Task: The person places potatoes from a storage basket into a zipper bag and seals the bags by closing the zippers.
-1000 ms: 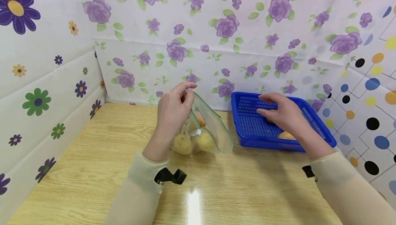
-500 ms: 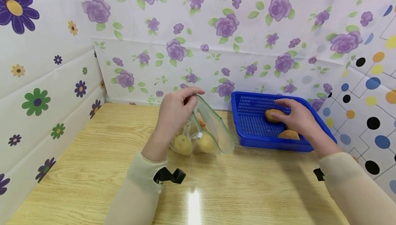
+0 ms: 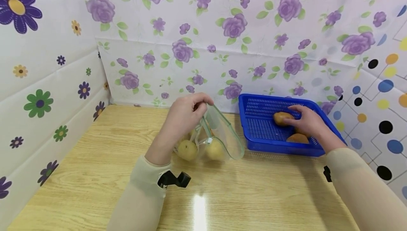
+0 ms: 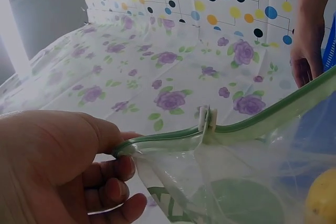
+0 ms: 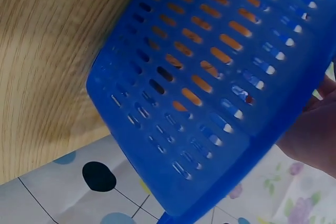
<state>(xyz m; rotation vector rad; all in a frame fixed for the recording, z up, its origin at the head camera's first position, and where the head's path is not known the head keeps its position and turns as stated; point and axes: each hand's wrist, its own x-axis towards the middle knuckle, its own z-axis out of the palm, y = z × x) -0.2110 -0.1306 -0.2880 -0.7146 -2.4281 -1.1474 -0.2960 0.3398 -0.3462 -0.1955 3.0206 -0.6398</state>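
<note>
My left hand (image 3: 188, 112) pinches the green-edged rim of a clear zip bag (image 3: 233, 135), holding it up off the table. A white slider (image 4: 206, 118) sits on the rim in the left wrist view. Inside the bag lie round, pale yellow potato-like pieces (image 3: 187, 150). My right hand (image 3: 307, 120) reaches into the blue basket (image 3: 259, 128), thumb and index finger apart. Beside its thumb lies a brown, potato-like piece (image 3: 281, 118); another (image 3: 298, 138) lies nearer the front wall. Under the hand a further piece is partly hidden. The right wrist view shows mostly basket wall.
The wooden table (image 3: 241, 195) extends in front of the bag and basket. Flowered cloth (image 3: 197, 29) stands behind, and dotted cloth (image 3: 384, 128) closes in the right side near the basket.
My right hand has moved right and down into the basket, uncovering the brown piece at its thumb. My left hand has lowered slightly and shifted right with the bag's rim.
</note>
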